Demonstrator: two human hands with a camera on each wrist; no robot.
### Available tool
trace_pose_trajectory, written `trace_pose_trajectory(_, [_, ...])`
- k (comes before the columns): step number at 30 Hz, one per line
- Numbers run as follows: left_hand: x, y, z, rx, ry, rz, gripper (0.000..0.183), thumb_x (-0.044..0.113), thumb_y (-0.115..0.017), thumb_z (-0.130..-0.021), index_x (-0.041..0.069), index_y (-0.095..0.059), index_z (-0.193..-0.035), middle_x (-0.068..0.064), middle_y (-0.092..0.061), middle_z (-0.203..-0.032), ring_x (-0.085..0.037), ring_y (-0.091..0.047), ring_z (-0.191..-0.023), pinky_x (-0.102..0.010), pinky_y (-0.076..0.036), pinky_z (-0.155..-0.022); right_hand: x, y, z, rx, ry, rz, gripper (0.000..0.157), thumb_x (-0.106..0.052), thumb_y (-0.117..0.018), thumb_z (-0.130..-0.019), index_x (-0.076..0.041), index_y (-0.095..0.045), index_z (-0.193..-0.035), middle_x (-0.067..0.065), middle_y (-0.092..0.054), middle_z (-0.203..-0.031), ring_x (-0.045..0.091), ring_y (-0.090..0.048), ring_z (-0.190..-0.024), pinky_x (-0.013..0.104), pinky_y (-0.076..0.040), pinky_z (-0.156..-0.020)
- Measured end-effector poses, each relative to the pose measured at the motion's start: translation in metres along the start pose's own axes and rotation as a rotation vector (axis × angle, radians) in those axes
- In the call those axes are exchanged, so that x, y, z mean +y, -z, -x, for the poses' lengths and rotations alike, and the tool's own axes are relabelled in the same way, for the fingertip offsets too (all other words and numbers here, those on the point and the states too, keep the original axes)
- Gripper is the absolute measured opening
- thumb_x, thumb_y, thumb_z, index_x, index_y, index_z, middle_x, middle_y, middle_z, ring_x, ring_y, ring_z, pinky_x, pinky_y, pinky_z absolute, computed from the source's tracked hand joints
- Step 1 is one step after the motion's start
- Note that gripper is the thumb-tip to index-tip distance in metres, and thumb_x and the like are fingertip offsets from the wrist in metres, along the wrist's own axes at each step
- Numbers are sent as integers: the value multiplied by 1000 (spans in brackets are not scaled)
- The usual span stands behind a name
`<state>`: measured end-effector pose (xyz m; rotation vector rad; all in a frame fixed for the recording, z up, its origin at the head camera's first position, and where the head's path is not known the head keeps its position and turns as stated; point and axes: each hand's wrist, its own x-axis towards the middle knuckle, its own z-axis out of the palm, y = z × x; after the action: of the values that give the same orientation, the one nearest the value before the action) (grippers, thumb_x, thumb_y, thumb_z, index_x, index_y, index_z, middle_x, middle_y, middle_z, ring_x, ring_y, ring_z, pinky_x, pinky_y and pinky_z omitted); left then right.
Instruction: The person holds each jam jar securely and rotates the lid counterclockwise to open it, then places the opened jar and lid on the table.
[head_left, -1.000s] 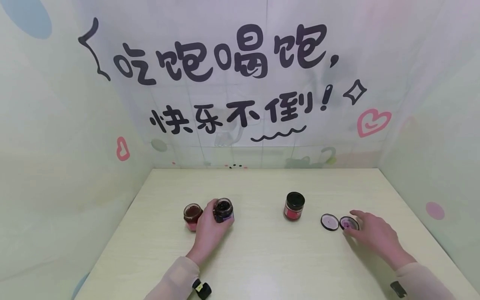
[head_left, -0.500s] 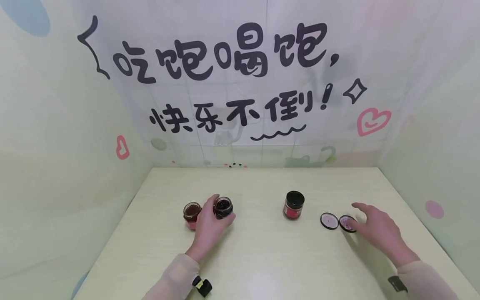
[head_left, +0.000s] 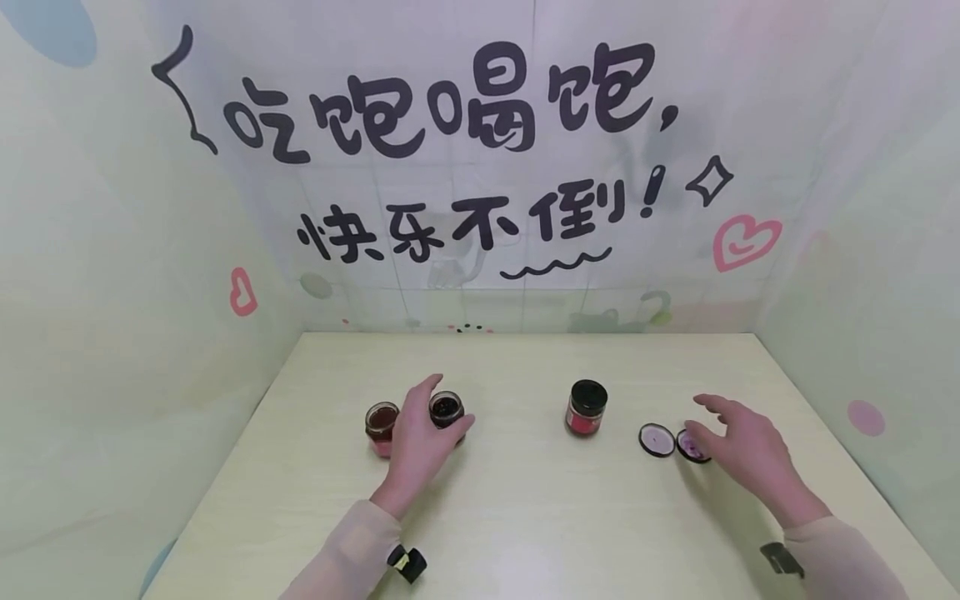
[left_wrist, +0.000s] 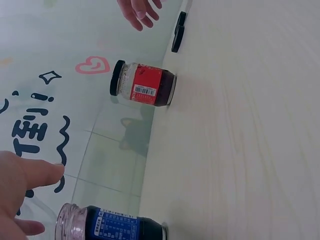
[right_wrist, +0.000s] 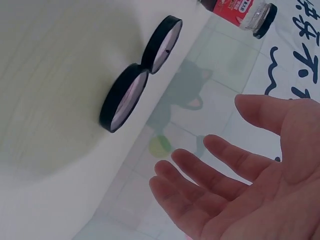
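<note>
My left hand (head_left: 420,442) hovers with spread fingers around an uncapped jar of dark jam (head_left: 446,407). The left wrist view shows its fingers apart from the glass, and the jar's blue label (left_wrist: 117,226) bears a barcode. To the left, an uncapped jar of reddish-brown jam (head_left: 382,419) is partly covered by that hand. My right hand (head_left: 750,450) is raised, fingers relaxed and holding nothing, just right of two black-rimmed lids. The stained lid (head_left: 690,449) and the cleaner lid (head_left: 657,440) lie side by side, pale insides up.
A capped jar with a red label (head_left: 585,410) stands between the dark jam and the lids. All rest on a pale wooden table (head_left: 525,517). A printed curtain (head_left: 480,167) encloses the back and both sides.
The right hand lets go of the stained lid and lifts off it. The left hand loosens from the dark jam jar and rises slightly, its fingers spreading. The jars stay put.
</note>
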<state>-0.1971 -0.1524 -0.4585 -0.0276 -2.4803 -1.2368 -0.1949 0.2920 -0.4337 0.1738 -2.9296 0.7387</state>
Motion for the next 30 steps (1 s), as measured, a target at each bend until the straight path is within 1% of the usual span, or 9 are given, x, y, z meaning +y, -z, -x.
trace_pose_trajectory(5, [9, -3, 0, 16, -71, -8, 74, 31, -86, -81, 9, -51, -143, -11, -52, -141, -30, -51, -129, -48, -42, -106, -9, -2, -3, 45, 19, -43, 54, -40, -62, -99, -4, -56, -139, 27, -62, -127, 47, -61, -111, 58, -51, -76])
trace_pose_trajectory(8, [12, -6, -1, 26, -114, -52, 73, 30, -86, -81, 7, -52, -141, -12, -52, -140, -34, -47, -134, -50, -32, -114, -13, -5, -3, 60, 19, -77, 53, -39, -61, -99, -4, -56, -139, 27, -61, -129, 46, -62, -111, 58, -51, -78])
trace_pose_trajectory(12, [16, -9, -1, 51, -171, -118, 71, 28, -87, -80, 5, -53, -138, -13, -52, -138, -38, -36, -141, -50, -15, -120, -18, -7, -4, 72, 20, -96, 53, -38, -60, -100, -4, -55, -140, 26, -59, -131, 46, -62, -111, 58, -52, -79])
trace_pose_trajectory(15, [20, -10, 0, 71, -203, -125, 71, 25, -87, -80, 4, -53, -138, -15, -50, -138, -38, -35, -142, -50, -14, -121, -21, -6, -6, 79, 28, -102, 52, -37, -60, -101, -4, -55, -140, 25, -59, -133, 46, -62, -111, 58, -52, -80])
trace_pose_trajectory(18, [24, -13, 1, 85, -236, -120, 70, 24, -87, -79, 4, -54, -137, -17, -49, -139, -38, -35, -142, -50, -16, -120, -24, -7, -7, 78, 27, -114, 52, -37, -60, -101, -4, -55, -140, 25, -59, -133, 45, -62, -112, 58, -52, -81])
trace_pose_trajectory(23, [30, -18, 1, 87, -280, -112, 68, 23, -88, -79, 3, -55, -136, -19, -49, -139, -39, -35, -142, -52, -20, -119, -28, -10, -9, 63, 15, -136, 51, -37, -61, -100, -5, -56, -139, 24, -60, -133, 45, -63, -110, 57, -53, -83])
trace_pose_trajectory(26, [33, -22, 1, 85, -291, -108, 68, 23, -88, -79, 3, -55, -135, -19, -49, -139, -39, -35, -142, -52, -20, -119, -31, -11, -10, 63, 20, -141, 50, -36, -61, -100, -5, -56, -139, 23, -60, -134, 45, -64, -109, 56, -53, -84])
trace_pose_trajectory(30, [39, -27, 0, 73, -289, -97, 67, 23, -87, -79, 4, -55, -135, -18, -49, -140, -38, -34, -143, -50, -19, -120, -35, -13, -12, 67, 28, -145, 49, -36, -61, -100, -5, -57, -139, 22, -60, -134, 44, -64, -108, 56, -53, -84])
